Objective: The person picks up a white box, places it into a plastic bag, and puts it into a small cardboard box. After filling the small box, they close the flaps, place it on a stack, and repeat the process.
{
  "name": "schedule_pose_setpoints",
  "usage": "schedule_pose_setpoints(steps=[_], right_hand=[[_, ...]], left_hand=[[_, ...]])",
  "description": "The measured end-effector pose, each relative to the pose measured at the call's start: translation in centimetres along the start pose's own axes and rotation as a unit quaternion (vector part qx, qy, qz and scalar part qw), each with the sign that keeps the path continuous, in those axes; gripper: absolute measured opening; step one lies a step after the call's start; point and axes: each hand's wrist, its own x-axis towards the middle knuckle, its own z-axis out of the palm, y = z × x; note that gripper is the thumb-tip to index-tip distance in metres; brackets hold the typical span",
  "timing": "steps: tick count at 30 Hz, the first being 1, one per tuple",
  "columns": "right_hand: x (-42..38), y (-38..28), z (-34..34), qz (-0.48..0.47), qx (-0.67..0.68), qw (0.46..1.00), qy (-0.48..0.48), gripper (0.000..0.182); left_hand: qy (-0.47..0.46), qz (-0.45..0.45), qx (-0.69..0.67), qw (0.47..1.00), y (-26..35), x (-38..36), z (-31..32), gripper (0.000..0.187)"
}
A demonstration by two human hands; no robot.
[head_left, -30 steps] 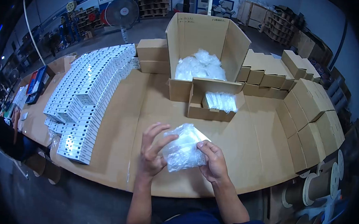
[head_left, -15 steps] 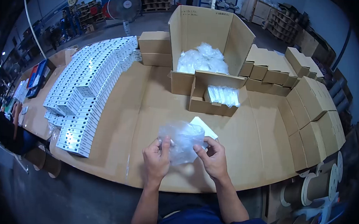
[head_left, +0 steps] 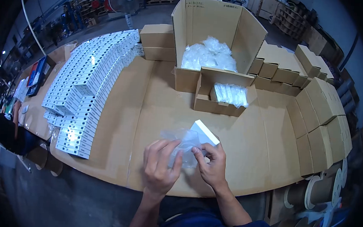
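A clear plastic bag (head_left: 183, 145) hangs between my hands above the cardboard-covered table (head_left: 165, 108). My right hand (head_left: 212, 163) pinches its right side between thumb and forefinger. My left hand (head_left: 160, 164) is at the bag's left side, fingers bent and thumb raised; whether it grips the film is hidden. Just beyond my right hand lies a flat white box (head_left: 204, 132). Farther back, a small open carton (head_left: 219, 108) holds a row of wrapped white packets (head_left: 230, 95). Behind it stands a large open carton (head_left: 212, 19) with a heap of clear plastic bags (head_left: 210, 55).
Stacked small white boxes (head_left: 83, 91) line the left. Brown cartons stand at the back left (head_left: 158, 37), back right (head_left: 282, 67) and right (head_left: 320, 126). A co-worker (head_left: 6, 123) is at the far left. Spools (head_left: 324, 189) sit beyond the right edge.
My left hand has turned, its fingers now extending over the bag's left side. The bag looks more bunched, and more of the white box shows. The camera view has shifted slightly.
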Motion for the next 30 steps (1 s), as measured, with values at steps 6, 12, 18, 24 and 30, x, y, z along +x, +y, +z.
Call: schedule_pose_setpoints(steps=[6, 12, 18, 24, 30], right_hand=[[0.1, -0.3, -0.4, -0.006, 0.002, 1.0, -0.024, 0.012], [0.1, -1.0, -1.7, 0.007, -0.012, 0.997, -0.08, 0.013], [-0.2, -0.3, -2.1, 0.014, -0.026, 0.994, -0.101, 0.013], [-0.4, 0.3, -1.9, 0.09, 0.01, 0.993, -0.075, 0.011], [-0.5, 0.7, -1.7, 0.106, 0.033, 0.992, -0.053, 0.011]], left_hand=[[-0.072, -0.008, -0.078, 0.994, -1.1, 1.4, 2.3, 0.017], [-0.077, -0.041, -0.08, 0.993, -2.6, 1.7, 2.7, 0.011], [-0.088, -0.271, -0.242, 0.928, -4.0, 3.0, 1.8, 0.014], [0.137, -0.129, -0.326, 0.926, -8.2, 0.5, 3.7, 0.063], [-0.086, -0.33, -0.502, 0.795, -4.7, -3.4, 3.5, 0.088]])
